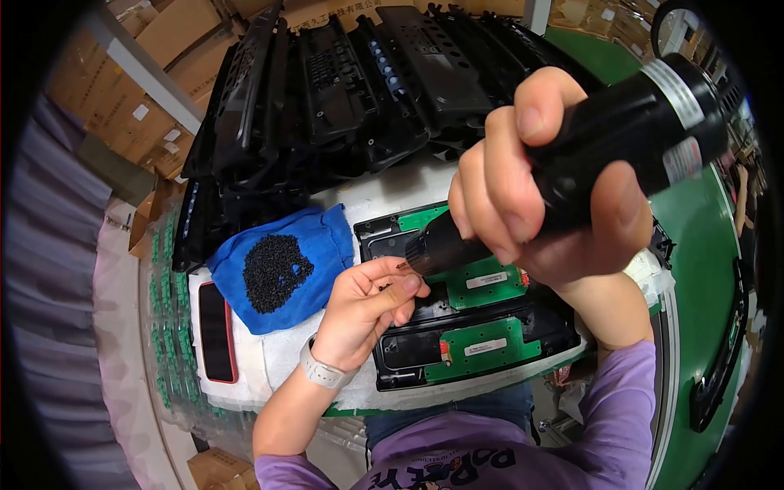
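Fingers of the right hand (531, 196) wrap the black screwdriver (588, 155); left hand (363, 306) fingers pinch at its tip

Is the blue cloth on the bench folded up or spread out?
Spread out. The blue cloth lies opened flat, though rumpled, on the white pad, with a heap of small black screws on top.

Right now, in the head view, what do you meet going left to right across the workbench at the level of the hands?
Dark phone-like slab with a red rim → blue cloth carrying a heap of small black screws → left hand, fingertips at the tool's tip → black electric screwdriver gripped by the right hand, over the black housing with green circuit boards.
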### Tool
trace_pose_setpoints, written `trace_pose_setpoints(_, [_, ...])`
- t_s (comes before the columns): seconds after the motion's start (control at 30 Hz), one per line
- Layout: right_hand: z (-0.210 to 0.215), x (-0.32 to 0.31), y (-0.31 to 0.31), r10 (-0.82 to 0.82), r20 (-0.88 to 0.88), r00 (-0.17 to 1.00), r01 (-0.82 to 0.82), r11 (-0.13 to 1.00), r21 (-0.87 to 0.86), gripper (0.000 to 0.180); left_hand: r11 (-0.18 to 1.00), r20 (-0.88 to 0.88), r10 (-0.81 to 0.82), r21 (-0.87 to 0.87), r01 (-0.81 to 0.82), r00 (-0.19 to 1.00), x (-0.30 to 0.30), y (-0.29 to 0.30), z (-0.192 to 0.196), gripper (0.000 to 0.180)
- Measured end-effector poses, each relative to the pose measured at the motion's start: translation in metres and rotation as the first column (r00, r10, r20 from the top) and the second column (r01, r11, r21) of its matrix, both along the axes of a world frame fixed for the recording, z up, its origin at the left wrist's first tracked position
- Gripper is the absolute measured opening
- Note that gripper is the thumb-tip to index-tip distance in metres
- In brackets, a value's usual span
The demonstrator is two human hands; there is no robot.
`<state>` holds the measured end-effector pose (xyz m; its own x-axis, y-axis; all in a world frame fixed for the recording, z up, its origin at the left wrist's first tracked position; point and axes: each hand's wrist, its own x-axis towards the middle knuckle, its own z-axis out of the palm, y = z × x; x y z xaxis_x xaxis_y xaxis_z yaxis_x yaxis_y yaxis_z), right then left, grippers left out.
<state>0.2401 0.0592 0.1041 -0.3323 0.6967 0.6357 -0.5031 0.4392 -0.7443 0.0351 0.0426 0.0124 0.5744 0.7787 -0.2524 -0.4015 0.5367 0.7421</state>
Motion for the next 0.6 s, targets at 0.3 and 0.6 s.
trace_pose_setpoints(0.3, [-0.004, -0.001, 0.022, -0.272, 0.087, 0.958, 0.284, 0.941, -0.184, 0.025, 0.983, -0.298, 0.087, 0.179, -0.034, 0.951, -0.001, 0.001, 0.006, 0.015])
trace_pose_setpoints(0.6, [-0.021, -0.015, 0.026, -0.275, 0.132, 0.952, 0.295, 0.941, -0.166, 0.027, 0.969, -0.323, 0.071, 0.246, 0.011, 0.944, -0.003, 0.003, 0.005, 0.016])
